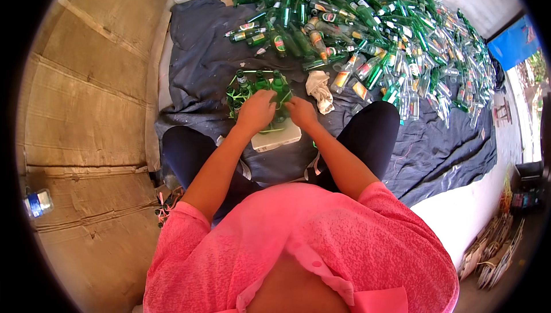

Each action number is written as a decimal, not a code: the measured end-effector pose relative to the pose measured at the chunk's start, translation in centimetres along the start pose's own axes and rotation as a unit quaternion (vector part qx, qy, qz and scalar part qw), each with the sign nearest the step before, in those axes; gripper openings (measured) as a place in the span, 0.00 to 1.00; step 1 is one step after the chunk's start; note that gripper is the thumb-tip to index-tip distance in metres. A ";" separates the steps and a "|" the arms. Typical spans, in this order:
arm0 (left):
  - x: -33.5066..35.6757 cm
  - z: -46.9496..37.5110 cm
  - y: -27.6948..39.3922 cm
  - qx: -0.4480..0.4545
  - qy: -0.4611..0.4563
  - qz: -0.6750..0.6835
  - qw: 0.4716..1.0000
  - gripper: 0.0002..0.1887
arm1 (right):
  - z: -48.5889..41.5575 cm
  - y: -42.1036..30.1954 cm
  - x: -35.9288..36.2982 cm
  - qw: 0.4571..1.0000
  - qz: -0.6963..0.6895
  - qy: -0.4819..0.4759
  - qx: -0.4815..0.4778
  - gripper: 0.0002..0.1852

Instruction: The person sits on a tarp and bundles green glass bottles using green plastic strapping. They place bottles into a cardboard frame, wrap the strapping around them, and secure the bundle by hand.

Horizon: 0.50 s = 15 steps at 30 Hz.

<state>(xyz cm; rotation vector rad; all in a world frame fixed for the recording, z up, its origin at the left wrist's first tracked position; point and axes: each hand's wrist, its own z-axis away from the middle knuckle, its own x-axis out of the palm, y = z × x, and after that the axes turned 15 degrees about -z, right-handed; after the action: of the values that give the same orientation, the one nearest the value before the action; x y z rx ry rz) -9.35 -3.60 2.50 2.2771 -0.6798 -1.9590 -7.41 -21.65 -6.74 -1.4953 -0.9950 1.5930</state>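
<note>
A cluster of upright green glass bottles point(261, 82) stands between my knees, with a light green strap point(257, 71) looped around it near the necks. My left hand point(257, 110) is over the near side of the cluster, fingers curled in beside the bottle necks; what its fingertips hold is hidden. At the cluster's right side, my right hand point(302, 112) pinches a piece of the strap between thumb and fingers. Part of the cluster rests on a whitish flat slab or box point(277, 137), which sticks out toward me. My hands hide several of the nearer bottles.
A large heap of loose green and clear bottles point(366, 24) lies ahead and to the right on a dark sheet point(200, 50). A crumpled cream cloth point(319, 91) is beside the cluster. Cardboard panels point(86, 110) stand at left; flattened cardboard bundles point(490, 248) sit at far right.
</note>
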 end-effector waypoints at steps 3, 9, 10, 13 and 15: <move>1.0 -2.1 0.4 0.029 -0.050 -0.096 0.994 0.14 | 0.0 -0.4 0.0 1.000 0.012 0.005 0.018 0.16; 2.1 -5.0 0.7 0.044 -0.219 -0.175 0.959 0.14 | 0.2 -0.4 -0.1 1.000 0.002 0.019 0.017 0.16; 2.7 -5.2 0.4 0.016 -0.226 -0.153 0.962 0.15 | 0.2 -0.3 0.0 1.000 0.007 0.022 0.013 0.16; 3.4 -5.7 0.0 -0.018 -0.240 -0.103 0.965 0.15 | 0.0 0.4 0.3 1.000 0.013 0.025 0.013 0.13; 4.2 -6.2 0.0 -0.015 -0.236 -0.083 0.968 0.15 | -0.4 0.8 0.3 1.000 0.004 0.023 0.010 0.14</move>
<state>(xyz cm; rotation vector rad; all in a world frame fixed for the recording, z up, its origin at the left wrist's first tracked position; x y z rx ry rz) -3.08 -6.64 -0.25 1.9117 -0.4903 -2.6069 -7.06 -21.71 -7.62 -1.5187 -0.9460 1.5623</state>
